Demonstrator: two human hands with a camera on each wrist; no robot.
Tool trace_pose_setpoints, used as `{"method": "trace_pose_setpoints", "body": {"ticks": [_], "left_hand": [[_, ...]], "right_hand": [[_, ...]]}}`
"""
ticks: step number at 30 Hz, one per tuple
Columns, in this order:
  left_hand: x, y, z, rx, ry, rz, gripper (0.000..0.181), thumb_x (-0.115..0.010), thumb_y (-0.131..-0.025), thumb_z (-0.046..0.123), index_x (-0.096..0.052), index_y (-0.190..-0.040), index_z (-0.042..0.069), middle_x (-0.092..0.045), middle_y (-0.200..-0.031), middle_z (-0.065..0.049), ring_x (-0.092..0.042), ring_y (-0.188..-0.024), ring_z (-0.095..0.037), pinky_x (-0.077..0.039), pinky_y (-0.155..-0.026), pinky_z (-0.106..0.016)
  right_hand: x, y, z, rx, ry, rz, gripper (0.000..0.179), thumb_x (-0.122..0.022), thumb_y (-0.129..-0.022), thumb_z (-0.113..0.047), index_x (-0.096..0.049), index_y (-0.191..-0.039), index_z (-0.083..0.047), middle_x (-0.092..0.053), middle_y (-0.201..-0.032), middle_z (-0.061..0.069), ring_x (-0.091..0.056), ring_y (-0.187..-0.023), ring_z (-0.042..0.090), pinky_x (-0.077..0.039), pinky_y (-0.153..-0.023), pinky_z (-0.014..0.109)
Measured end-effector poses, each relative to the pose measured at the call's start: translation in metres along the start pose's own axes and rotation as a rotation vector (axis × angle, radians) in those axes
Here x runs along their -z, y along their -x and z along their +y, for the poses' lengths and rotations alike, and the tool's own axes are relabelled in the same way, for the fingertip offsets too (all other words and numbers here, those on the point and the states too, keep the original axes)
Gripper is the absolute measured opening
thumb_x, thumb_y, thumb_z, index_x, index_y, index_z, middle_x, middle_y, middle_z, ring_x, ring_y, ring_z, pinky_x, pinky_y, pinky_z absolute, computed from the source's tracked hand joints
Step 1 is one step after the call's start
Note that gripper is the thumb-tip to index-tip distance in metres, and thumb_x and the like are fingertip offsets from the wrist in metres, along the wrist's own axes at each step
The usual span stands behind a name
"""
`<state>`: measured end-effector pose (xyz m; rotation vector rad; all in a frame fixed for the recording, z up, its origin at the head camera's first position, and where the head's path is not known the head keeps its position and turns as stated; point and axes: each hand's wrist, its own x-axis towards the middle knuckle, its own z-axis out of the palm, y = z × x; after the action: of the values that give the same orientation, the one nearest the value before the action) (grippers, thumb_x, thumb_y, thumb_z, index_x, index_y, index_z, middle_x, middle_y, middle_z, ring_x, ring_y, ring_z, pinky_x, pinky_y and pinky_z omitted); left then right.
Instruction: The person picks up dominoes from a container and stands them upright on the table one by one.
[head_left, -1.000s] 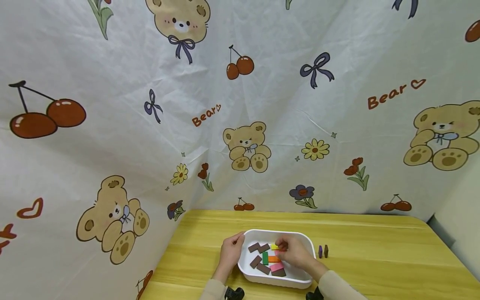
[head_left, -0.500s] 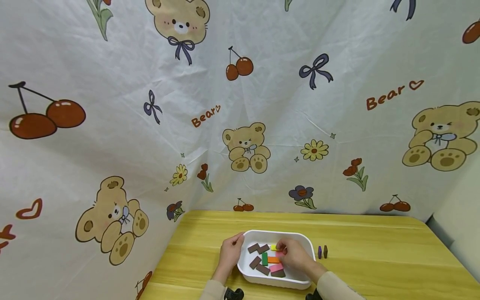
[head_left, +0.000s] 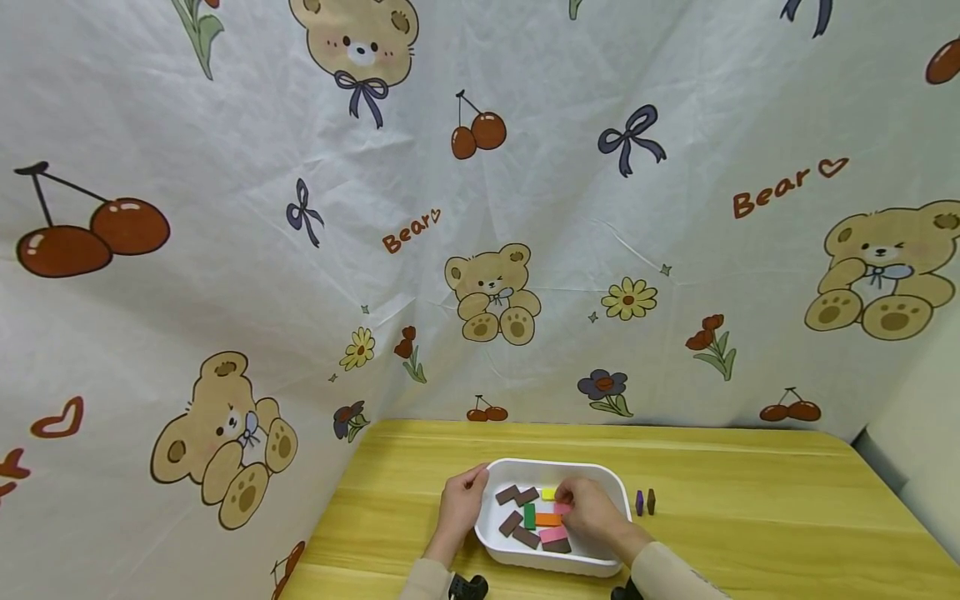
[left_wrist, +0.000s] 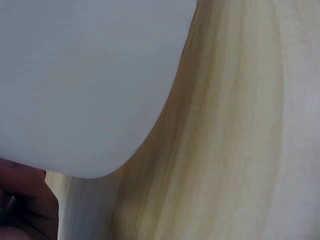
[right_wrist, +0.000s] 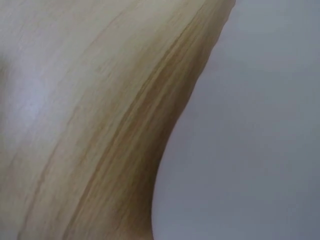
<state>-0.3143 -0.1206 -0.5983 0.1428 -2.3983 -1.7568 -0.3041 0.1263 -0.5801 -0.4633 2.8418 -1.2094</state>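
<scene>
In the head view a white plastic tray [head_left: 495,554] stands on the table. My left hand [head_left: 461,507] holds its left rim; in the left wrist view that hand's curled fingers [left_wrist: 30,200] lie below the tray wall. Over the right half my right hand [head_left: 592,508] reaches in, its fingertips at a pink block [head_left: 562,508] partly hidden by them. Beside it lie a yellow block [head_left: 549,494], an orange block [head_left: 547,519], a green block [head_left: 529,516] and another pink block [head_left: 553,534]. Several brown blocks [head_left: 511,523] lie to the left and front.
Right of the tray, a purple block [head_left: 640,502] and a brown block [head_left: 651,502] stand upright on the yellow wood-grain table [head_left: 750,500]. A bear-print cloth [head_left: 570,208] hangs behind and to the left. The right wrist view shows only tray wall and table.
The pink block at my right fingertips has shifted slightly to the right, and the yellow block behind it shows a little differently. My left hand stays at the tray rim.
</scene>
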Motion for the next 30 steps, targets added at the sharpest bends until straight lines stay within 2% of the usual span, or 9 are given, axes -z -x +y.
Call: {"method": "trace_pose_setpoints", "body": {"ticks": [10, 17, 24, 30], "left_hand": [[0.0007, -0.0005, -0.0009, -0.005, -0.001, -0.002, 0.029, -0.064, -0.103, 0.027, -0.077, -0.121, 0.009, -0.074, -0.126, -0.012, -0.066, -0.124, -0.032, -0.056, -0.103, -0.047], [0.0005, -0.0002, -0.0004, 0.006, -0.008, 0.003, 0.03, -0.065, -0.102, 0.028, -0.077, -0.121, 0.009, -0.074, -0.126, -0.012, -0.066, -0.123, -0.032, -0.056, -0.101, -0.046], [0.0003, -0.0008, -0.0006, 0.009, -0.017, 0.006, 0.028, -0.065, -0.102, 0.027, -0.078, -0.12, 0.01, -0.075, -0.125, -0.012, -0.067, -0.121, -0.031, -0.057, -0.1, -0.045], [0.0003, -0.0017, -0.0011, 0.007, -0.022, 0.007, 0.028, -0.065, -0.102, 0.027, -0.078, -0.12, 0.01, -0.075, -0.125, -0.012, -0.067, -0.121, -0.031, -0.057, -0.1, -0.046]], "right_hand": [[-0.0011, -0.0008, 0.0012, 0.06, 0.098, -0.009, 0.011, -0.081, -0.08, -0.002, -0.075, -0.089, -0.004, -0.069, -0.086, 0.002, -0.057, -0.08, 0.015, -0.056, -0.074, 0.036], [-0.0012, -0.0008, 0.0019, 0.05, 0.094, -0.015, 0.006, -0.079, -0.085, -0.002, -0.074, -0.087, -0.005, -0.066, -0.082, 0.001, -0.054, -0.077, 0.015, -0.051, -0.068, 0.031], [0.0014, 0.0023, -0.0024, 0.025, 0.055, -0.004, 0.01, -0.076, -0.087, -0.001, -0.068, -0.088, -0.006, -0.059, -0.079, 0.0, -0.051, -0.075, 0.015, -0.045, -0.066, 0.027], [0.0016, 0.0016, -0.0029, 0.082, 0.049, 0.018, 0.012, -0.073, -0.088, 0.001, -0.064, -0.091, -0.006, -0.058, -0.082, -0.001, -0.05, -0.076, 0.012, -0.047, -0.066, 0.026]]}}
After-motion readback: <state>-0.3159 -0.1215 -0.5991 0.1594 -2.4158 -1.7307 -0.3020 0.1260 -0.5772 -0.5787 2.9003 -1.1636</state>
